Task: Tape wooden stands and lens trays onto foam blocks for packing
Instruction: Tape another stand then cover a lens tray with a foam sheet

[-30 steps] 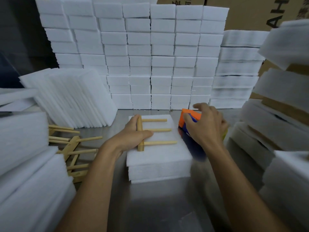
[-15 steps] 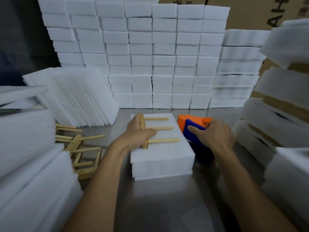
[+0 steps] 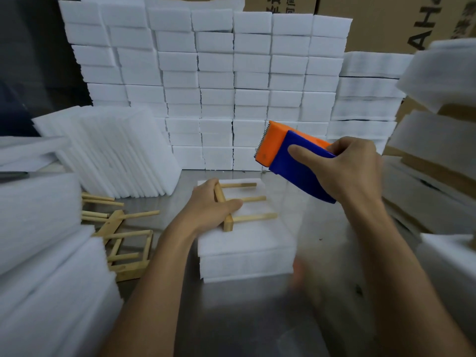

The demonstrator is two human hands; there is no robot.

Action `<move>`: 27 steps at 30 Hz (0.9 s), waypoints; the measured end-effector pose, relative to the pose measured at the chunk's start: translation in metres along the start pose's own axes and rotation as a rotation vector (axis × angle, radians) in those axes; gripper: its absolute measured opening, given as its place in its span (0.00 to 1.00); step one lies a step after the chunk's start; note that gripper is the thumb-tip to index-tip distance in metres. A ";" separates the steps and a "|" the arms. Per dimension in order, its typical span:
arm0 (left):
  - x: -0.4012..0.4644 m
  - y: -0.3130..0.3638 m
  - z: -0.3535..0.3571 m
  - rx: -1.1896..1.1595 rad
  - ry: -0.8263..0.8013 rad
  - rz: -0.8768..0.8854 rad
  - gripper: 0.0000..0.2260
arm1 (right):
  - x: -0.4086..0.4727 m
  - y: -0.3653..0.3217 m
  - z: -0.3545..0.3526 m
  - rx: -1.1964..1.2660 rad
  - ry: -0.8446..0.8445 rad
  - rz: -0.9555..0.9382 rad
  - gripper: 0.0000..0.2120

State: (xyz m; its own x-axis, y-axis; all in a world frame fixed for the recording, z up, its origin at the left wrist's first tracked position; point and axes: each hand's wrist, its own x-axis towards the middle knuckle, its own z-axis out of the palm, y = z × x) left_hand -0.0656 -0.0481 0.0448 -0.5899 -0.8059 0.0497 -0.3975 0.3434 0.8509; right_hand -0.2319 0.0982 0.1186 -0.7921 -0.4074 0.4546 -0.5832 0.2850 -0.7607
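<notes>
A white foam block (image 3: 247, 251) lies on the steel table in the middle of the head view. On top of it rests a wooden stand (image 3: 247, 217) with three pegs pointing right. My left hand (image 3: 208, 210) grips the stand's crossbar and holds it down on the foam. My right hand (image 3: 353, 171) grips an orange and blue tape dispenser (image 3: 286, 153), raised in the air above the block's far right corner, its toothed orange end pointing left.
More wooden stands (image 3: 121, 235) lie loose on the table to the left. A wall of stacked foam blocks (image 3: 231, 86) fills the back. Leaning foam sheets (image 3: 113, 150) stand at left, foam piles (image 3: 438, 155) crowd the right, and cardboard boxes (image 3: 386, 19) stand behind.
My right hand has lifted the tape dispenser from the table beside the block up into the air. My left hand has stayed on the wooden stand.
</notes>
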 end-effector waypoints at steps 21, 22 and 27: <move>-0.004 0.008 0.002 0.009 0.048 -0.050 0.27 | -0.003 0.012 0.025 0.139 -0.080 0.109 0.28; -0.005 0.009 0.000 0.025 0.112 -0.033 0.29 | -0.005 0.008 0.023 0.159 -0.110 0.092 0.29; -0.017 0.036 -0.029 -0.638 0.344 0.173 0.21 | -0.013 -0.019 0.007 0.238 -0.218 -0.037 0.29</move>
State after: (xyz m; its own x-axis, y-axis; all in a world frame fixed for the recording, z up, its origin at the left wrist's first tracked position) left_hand -0.0493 -0.0364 0.0899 -0.3120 -0.9072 0.2820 0.2279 0.2167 0.9493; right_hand -0.2094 0.0915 0.1237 -0.6993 -0.5969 0.3934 -0.5317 0.0665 -0.8443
